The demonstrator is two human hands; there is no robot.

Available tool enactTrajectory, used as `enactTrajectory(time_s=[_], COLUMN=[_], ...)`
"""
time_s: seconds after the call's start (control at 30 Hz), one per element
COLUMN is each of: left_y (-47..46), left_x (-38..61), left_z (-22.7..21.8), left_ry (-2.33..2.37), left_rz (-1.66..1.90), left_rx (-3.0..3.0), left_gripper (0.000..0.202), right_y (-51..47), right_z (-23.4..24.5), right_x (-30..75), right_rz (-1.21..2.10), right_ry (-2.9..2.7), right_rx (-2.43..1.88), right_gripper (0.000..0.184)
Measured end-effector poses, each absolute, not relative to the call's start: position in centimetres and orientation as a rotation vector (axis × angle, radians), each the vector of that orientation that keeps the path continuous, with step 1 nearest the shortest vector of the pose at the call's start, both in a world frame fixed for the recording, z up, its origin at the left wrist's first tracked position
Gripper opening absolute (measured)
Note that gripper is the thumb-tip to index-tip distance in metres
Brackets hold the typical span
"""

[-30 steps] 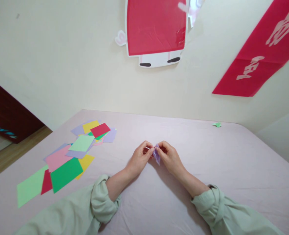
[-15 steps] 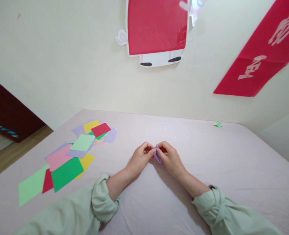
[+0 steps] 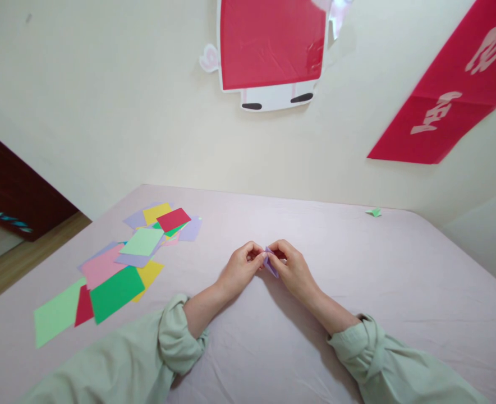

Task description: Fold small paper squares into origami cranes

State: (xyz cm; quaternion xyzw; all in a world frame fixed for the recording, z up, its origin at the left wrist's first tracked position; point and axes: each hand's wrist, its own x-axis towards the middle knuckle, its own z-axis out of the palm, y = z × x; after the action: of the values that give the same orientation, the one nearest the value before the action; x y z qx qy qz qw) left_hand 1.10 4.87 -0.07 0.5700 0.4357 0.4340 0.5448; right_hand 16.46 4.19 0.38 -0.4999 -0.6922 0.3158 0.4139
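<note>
A small folded piece of purple paper (image 3: pixel 270 265) is pinched between both my hands just above the pale pink sheet (image 3: pixel 357 280). My left hand (image 3: pixel 240 268) grips its left side with curled fingers. From the right, my right hand (image 3: pixel 292 268) holds the other side, thumb and fingers pressed together on it. Most of the paper is hidden by my fingers. Pale green sleeves are rolled up on both forearms.
Several loose coloured paper squares (image 3: pixel 117 264) lie scattered to the left on the sheet. A small folded green paper piece (image 3: pixel 373 212) sits at the far right edge by the wall. Red decorations (image 3: pixel 271 47) hang on the wall. Wooden floor (image 3: pixel 16 264) shows at left.
Both hands stay pinched on the purple paper, which now looks a little smaller and more covered by my fingers. The view has shifted slightly.
</note>
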Motion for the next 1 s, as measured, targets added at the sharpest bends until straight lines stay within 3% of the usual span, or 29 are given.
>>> enactTrajectory(time_s=[0.6, 1.0], left_y=[5.01, 5.11], left_x=[1.01, 1.06], left_z=[0.26, -0.35], left_ry=[1.044, 1.060], left_rz=[0.993, 1.027], left_rx=[1.336, 1.342], left_gripper=[0.021, 0.012], right_y=[4.32, 4.29], right_z=[0.18, 0.25], right_x=[16.56, 16.42], right_rz=[0.730, 0.736], right_ry=[-1.800, -1.800], right_rx=[-1.188, -1.154], right_gripper=[0.008, 0.004])
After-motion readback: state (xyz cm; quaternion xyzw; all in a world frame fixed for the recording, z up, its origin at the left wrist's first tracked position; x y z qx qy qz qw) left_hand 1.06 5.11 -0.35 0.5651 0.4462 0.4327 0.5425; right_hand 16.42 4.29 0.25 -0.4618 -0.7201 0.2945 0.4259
